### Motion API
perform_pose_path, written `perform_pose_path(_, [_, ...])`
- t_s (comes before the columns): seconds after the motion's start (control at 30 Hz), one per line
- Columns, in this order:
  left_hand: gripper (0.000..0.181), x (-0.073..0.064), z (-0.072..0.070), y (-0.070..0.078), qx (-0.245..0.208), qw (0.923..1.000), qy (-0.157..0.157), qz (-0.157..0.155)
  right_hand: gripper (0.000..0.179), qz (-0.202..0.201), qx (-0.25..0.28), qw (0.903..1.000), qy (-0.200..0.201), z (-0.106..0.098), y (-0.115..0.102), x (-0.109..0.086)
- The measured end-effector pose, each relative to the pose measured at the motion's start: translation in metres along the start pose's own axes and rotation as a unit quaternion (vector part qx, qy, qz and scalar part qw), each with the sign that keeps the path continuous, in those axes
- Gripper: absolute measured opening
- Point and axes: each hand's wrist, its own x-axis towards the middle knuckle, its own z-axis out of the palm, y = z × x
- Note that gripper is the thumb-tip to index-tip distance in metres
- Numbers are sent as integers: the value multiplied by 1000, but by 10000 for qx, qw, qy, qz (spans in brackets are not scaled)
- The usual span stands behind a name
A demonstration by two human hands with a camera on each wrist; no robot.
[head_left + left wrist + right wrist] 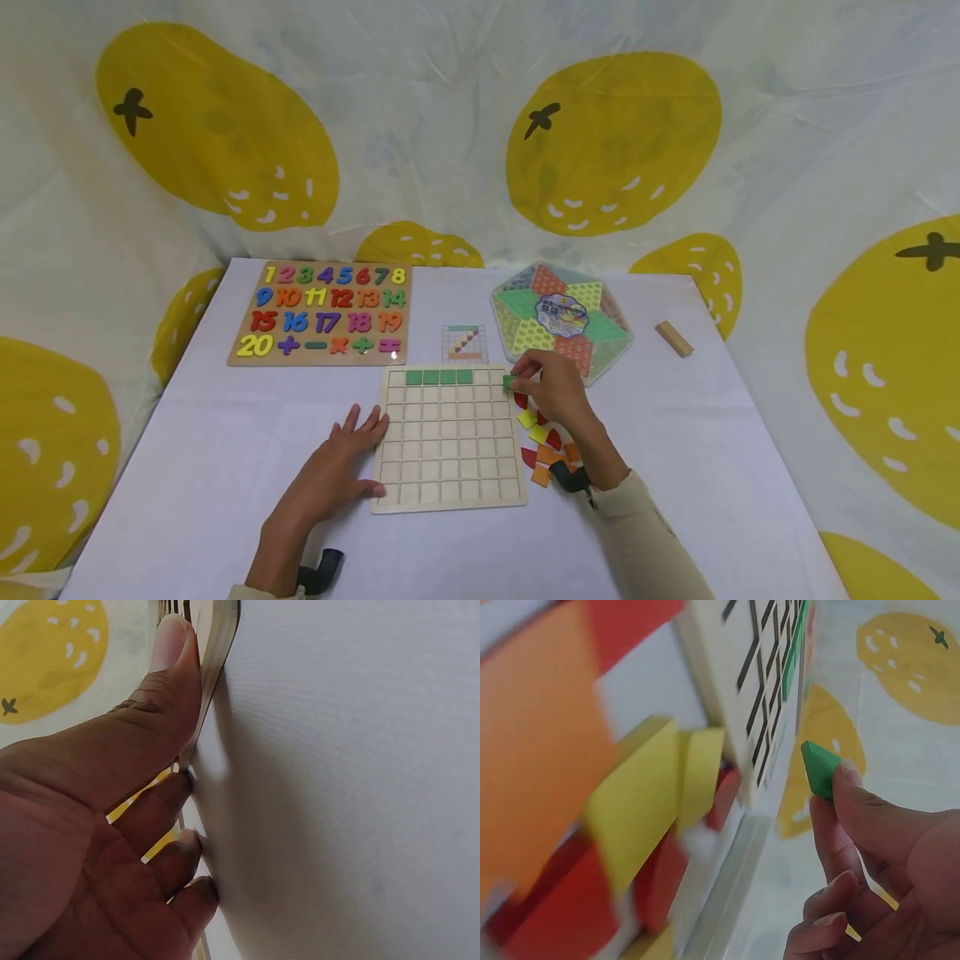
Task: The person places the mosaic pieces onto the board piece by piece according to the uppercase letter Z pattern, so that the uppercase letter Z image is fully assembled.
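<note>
White cloth [435, 125] printed with big yellow fruit is hanging behind a white-covered table [750, 500]. At left, a puzzle board [322, 361] is showing coloured numerals 1 to 20, with plus, minus, times, division and equals signs finishing its bottom row. Nearer, the left hand [337, 458] is resting, fingers spread and pinching nothing, against the left edge of a wooden grid board [450, 468]. Four green tiles [431, 377] are sitting in its top row; just beyond, a small card [463, 342] is showing a coloured grid pattern. At the board's upper right corner, the right hand [557, 387], the nearer one, is pinching a green tile [507, 382] between thumb and finger; it is looking roughly square, without a clear long axis, and the green row is lying to its left. Loose tiles [551, 455], red, yellow and orange, are lying beside the board. Farther right, a hexagonal box [607, 353] is bearing a label [562, 317] too small to read, and a wooden block [674, 339] is lying beyond.
</note>
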Motion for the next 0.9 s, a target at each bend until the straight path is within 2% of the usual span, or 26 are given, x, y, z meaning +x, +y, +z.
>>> perform_pose_path(0.13, [109, 0, 0, 0, 13, 10000, 17, 29, 10, -73, -74, 9999, -136, 11, -9, 12])
perform_pose_path(0.3, [109, 0, 1, 0, -8, 10000, 24, 35, 11, 107, -137, 9994, -303, 24, -18, 25])
perform_pose_path(0.57, [108, 0, 0, 1, -33, 10000, 41, 46, 14, 276, -650, 9970, -332, 39, -26, 36])
perform_pose_path(0.77, [108, 0, -1, 1, -36, 10000, 36, 25, 13, 291, -924, 9944, -433, 44, -27, 40])
perform_pose_path(0.9, [108, 0, 0, 1, -12, 10000, 40, 32, 10, 181, -872, 9946, -536, 40, -27, 41])
